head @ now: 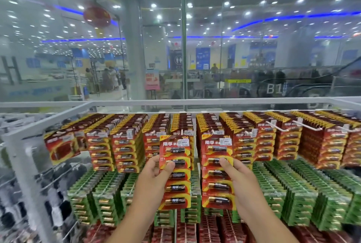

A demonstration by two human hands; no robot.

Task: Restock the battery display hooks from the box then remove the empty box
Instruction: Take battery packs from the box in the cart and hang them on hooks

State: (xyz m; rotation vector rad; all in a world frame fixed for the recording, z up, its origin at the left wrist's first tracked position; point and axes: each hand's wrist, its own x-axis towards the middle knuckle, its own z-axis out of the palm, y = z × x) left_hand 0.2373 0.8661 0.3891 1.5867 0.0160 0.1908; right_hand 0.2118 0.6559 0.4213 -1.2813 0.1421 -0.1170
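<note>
The left hand (pixel 156 172) pinches 1 red battery card (pixel 174 172), thumb on its front; the right hand (pixel 237 176) pinches a 2nd red card (pixel 216 172) likewise; both cards stand upright before the rack's (pixel 17 141) top row of hooks (pixel 277 128); green packs (pixel 304 193) hang on the row below; behind stands a glass wall (pixel 183 47).

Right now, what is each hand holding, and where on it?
Left hand pinches a red battery strip at its left edge, upper part. Right hand grips another red strip at its right edge.
</note>
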